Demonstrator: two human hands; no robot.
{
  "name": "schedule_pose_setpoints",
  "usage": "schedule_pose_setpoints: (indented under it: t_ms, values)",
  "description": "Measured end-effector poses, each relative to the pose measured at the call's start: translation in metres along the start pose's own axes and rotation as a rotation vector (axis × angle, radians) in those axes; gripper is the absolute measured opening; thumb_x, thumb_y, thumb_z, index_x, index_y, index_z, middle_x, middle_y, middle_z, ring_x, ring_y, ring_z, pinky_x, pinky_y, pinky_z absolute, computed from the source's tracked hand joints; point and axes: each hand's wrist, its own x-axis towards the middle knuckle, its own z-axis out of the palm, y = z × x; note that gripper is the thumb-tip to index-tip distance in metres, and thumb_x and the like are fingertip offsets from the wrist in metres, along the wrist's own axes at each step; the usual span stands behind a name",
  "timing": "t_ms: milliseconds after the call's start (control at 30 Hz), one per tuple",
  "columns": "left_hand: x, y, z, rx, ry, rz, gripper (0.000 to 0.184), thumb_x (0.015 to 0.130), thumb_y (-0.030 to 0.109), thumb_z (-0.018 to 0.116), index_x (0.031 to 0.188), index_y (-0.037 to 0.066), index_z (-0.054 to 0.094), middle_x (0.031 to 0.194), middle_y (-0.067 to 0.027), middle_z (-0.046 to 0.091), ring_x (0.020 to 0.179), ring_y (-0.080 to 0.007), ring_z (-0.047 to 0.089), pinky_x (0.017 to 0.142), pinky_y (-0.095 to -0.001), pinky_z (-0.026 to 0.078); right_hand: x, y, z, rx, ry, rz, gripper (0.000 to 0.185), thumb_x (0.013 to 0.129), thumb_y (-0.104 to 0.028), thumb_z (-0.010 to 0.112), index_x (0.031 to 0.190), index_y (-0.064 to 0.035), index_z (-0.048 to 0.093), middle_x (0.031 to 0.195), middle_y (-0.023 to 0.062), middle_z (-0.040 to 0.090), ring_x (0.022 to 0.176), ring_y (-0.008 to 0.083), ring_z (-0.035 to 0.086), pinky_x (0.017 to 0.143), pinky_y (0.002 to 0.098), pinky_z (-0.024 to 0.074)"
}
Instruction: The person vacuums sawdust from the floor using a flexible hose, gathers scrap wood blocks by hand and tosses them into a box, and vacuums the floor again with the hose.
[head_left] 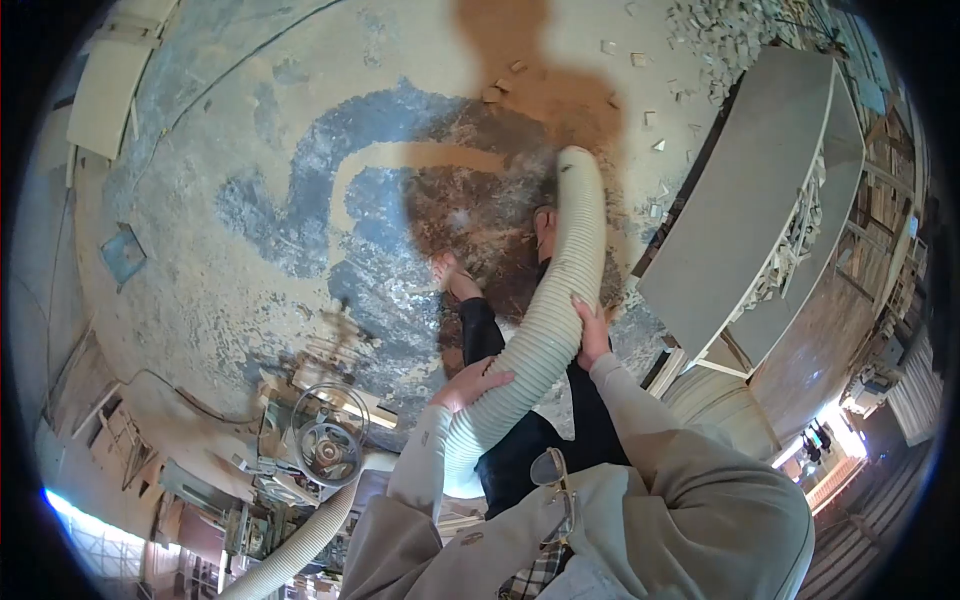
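Note:
A thick, pale ribbed hose (548, 310) runs from beside my body out over the floor, its far end rounded and near my feet. My left hand (470, 384) is wrapped round the lower left side of the hose. Higher up, my right hand (592, 330) grips its right side, with the thumb resting on the ribs. Parts of both hands are hidden behind the hose. Glasses (555, 495) hang at the front of my clothing.
A long grey bin (750, 180) with wood scraps stands at the right. A machine with a handwheel (328, 453) and a second hose (300, 548) are at lower left. Small offcuts (720, 40) lie on the floor (220, 330) at the top right.

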Motion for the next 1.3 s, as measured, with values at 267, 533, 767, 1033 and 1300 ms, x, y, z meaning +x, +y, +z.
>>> schedule_pose_setpoints:
  t_ms: [267, 533, 767, 1033, 1300]
  values:
    - [-0.063, -0.029, -0.044, -0.263, 0.08, -0.045, 0.087, 0.101, 0.051, 0.072, 0.16, -0.006, 0.045, 0.149, -0.0194, 0.063, 0.134, -0.0255, 0.063, 0.116, -0.0364, 0.046, 0.008, 0.048, 0.084, -0.094, -0.063, 0.014, 0.076, 0.095, -0.031, 0.081, 0.153, 0.0002, 0.043, 0.137, 0.0184, 0.065, 0.121, 0.0309, 0.069, 0.101, 0.0428, 0.0586]
    - [-0.136, -0.167, -0.07, -0.641, 0.409, 0.122, 0.068, 0.11, 0.042, 0.059, 0.159, -0.004, 0.046, 0.149, -0.0164, 0.064, 0.131, -0.0251, 0.065, 0.112, -0.0392, 0.05, -0.037, 0.108, 0.248, -0.449, -0.46, -0.02, 0.096, 0.084, -0.028, 0.094, 0.153, 0.003, 0.035, 0.136, 0.0202, 0.067, 0.119, 0.0289, 0.07, 0.103, 0.0424, 0.0578]
    - [-0.151, -0.224, -0.078, -0.758, 0.597, 0.293, 0.071, 0.111, 0.053, 0.054, 0.157, -0.001, 0.049, 0.147, -0.0152, 0.066, 0.13, -0.0256, 0.065, 0.112, -0.0391, 0.05, 0.001, 0.216, 0.308, -0.845, -0.608, -0.039, 0.115, 0.073, -0.044, 0.098, 0.159, 0.0009, 0.036, 0.142, 0.0218, 0.066, 0.13, 0.0343, 0.066, 0.113, 0.0416, 0.051]
    - [-0.128, -0.227, -0.057, -0.818, 0.434, 0.15, 0.075, 0.107, 0.061, 0.057, 0.154, 0.002, 0.052, 0.144, -0.0152, 0.068, 0.127, -0.0284, 0.068, 0.108, -0.0448, 0.055, -0.023, 0.152, 0.23, -0.802, -0.494, 0.006, 0.111, 0.078, -0.042, 0.097, 0.16, 0.0021, 0.037, 0.149, 0.0188, 0.062, 0.135, 0.0293, 0.062, 0.116, 0.0384, 0.0466]
    - [-0.065, -0.164, 0.001, -0.392, 0.424, 0.123, 0.071, 0.109, 0.055, 0.058, 0.152, -0.001, 0.055, 0.144, -0.0132, 0.066, 0.126, -0.0252, 0.066, 0.111, -0.0391, 0.049, -0.007, 0.069, 0.089, -0.301, -0.42, -0.022, 0.103, 0.079, -0.03, 0.097, 0.159, 0.0015, 0.039, 0.141, 0.0201, 0.067, 0.124, 0.0274, 0.069, 0.104, 0.0405, 0.0566]
